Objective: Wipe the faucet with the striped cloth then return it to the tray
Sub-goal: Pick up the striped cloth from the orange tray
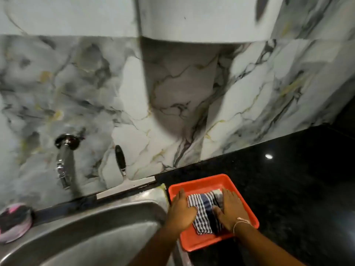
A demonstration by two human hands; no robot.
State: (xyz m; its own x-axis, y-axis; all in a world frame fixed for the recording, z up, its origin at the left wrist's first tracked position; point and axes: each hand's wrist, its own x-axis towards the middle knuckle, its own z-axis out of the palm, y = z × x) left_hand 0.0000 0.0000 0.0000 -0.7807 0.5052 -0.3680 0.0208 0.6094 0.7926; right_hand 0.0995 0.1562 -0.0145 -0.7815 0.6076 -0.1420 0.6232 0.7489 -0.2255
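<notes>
Two hands lie flat on the striped cloth [203, 214], which sits folded in the red tray [194, 240] at the lower right of the frame. Going left to right: a pink sponge [15, 221] at the lower left edge, the faucet [64, 164] on the marble wall, the steel sink [96, 231], then our left hand [181, 210] and right hand [230, 210], both open with palms pressing, not gripping. We judge the cloth soft, light and limp; pinching a folded edge suits it. Nothing blocks the way across to the faucet.
</notes>
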